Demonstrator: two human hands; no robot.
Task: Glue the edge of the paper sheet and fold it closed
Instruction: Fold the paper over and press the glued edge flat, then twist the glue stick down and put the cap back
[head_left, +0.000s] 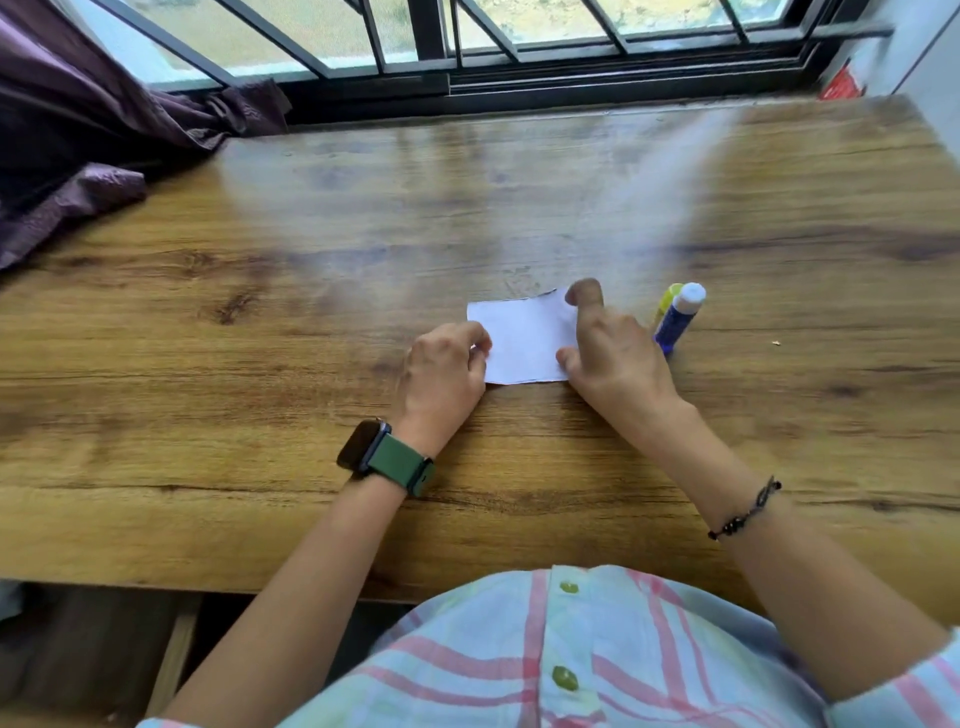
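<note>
A small white paper sheet (524, 338) lies flat on the wooden table (260, 312), folded into a rectangle. My left hand (447, 369) rests at its left edge, fingers curled and pressing or pinching that edge. My right hand (608, 348) lies on the sheet's right side, fingers spread, index tip at the far right corner and thumb near the front right corner. A blue glue stick (678, 319) with a white end stands just right of my right hand, apart from it, with a yellow-green piece (667, 299) behind it.
A purple curtain (78, 156) drapes over the table's far left corner. A barred window (467, 41) runs along the far edge. A red object (841, 85) sits at the far right corner. A tiny scrap (776, 342) lies right of the glue stick.
</note>
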